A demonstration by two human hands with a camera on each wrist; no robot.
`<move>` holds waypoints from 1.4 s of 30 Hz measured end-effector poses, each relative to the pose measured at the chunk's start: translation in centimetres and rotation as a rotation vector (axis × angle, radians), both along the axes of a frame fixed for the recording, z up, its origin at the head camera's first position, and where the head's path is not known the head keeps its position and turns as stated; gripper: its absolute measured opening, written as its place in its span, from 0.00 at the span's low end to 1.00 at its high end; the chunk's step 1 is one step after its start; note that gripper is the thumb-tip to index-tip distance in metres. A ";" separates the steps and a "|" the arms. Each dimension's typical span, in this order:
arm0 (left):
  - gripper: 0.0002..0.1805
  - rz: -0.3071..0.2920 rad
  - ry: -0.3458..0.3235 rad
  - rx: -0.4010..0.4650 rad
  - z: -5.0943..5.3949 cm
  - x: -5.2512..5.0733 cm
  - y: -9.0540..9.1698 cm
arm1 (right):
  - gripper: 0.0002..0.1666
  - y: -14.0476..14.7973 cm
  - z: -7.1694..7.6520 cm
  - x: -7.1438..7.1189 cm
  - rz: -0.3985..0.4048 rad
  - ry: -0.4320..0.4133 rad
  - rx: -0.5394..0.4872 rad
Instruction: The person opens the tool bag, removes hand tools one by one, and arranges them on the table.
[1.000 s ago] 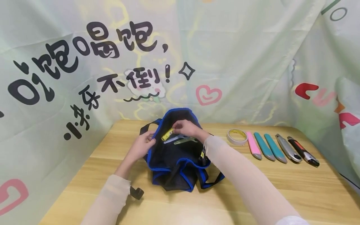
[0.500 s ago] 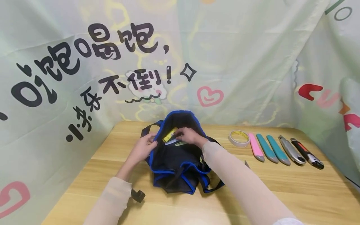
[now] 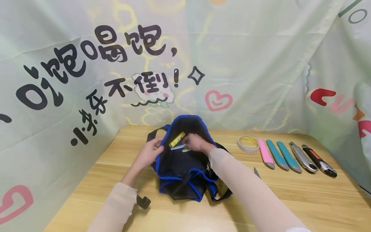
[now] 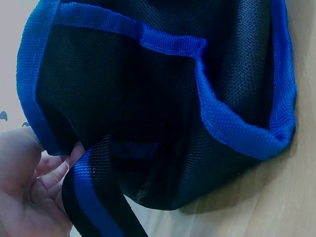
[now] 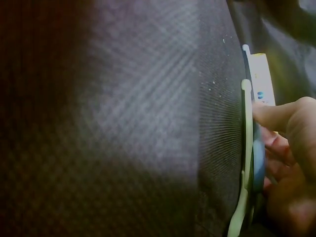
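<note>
A black bag with blue edging (image 3: 176, 162) lies on the wooden table, its mouth facing me. My left hand (image 3: 147, 151) grips its left rim; in the left wrist view that hand's fingers (image 4: 47, 182) are beside a black-and-blue strap (image 4: 91, 182). Inside the bag is my right hand (image 3: 197, 141), its fingers bent, at the right ends of a slender pale blue piece (image 3: 177, 147) and a slender pale green piece (image 5: 248, 128). Its fingers lie beside them; whether they pinch either is unclear. A yellow tube (image 3: 176, 139), like a glue stick, lies to the left.
On the right of the table are a tape roll (image 3: 248, 144), a pink-handled tool (image 3: 266, 154), two teal ones (image 3: 277, 155), a silver utility knife (image 3: 302, 157) and a black-and-orange one (image 3: 318, 160). A pointed grey tip (image 3: 257, 172) shows beside my right sleeve. Printed fabric (image 3: 246, 64) hangs behind.
My right hand has moved off the yellow tube, slightly rightward and down to the slender pieces. The tube stays in the bag. My left hand keeps its hold on the rim.
</note>
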State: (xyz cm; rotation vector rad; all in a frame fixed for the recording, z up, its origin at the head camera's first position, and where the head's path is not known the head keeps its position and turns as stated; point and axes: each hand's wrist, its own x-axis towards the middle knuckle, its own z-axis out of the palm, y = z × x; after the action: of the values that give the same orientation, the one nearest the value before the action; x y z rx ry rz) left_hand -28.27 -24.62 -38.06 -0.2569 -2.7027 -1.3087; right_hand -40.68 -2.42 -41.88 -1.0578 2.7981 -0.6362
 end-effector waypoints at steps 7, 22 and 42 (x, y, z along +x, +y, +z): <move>0.22 -0.007 -0.009 0.010 -0.1 0.0 -0.1 | 0.11 0.1 0.0 0.6 0.055 0.064 0.052; 0.21 -0.001 0.006 -0.012 0.0 -0.1 -0.3 | 0.06 0.4 1.9 2.3 0.023 0.150 0.170; 0.22 -0.007 0.017 -0.044 -0.1 -0.1 -0.2 | 0.09 1.7 7.3 4.7 -0.115 0.002 0.047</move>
State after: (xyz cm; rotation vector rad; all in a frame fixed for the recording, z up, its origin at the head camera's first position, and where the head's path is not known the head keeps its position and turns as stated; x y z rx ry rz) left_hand -28.41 -24.78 -38.18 -0.2807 -2.7211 -1.2446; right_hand -36.03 -0.71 -34.55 -0.8950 2.8772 -0.5770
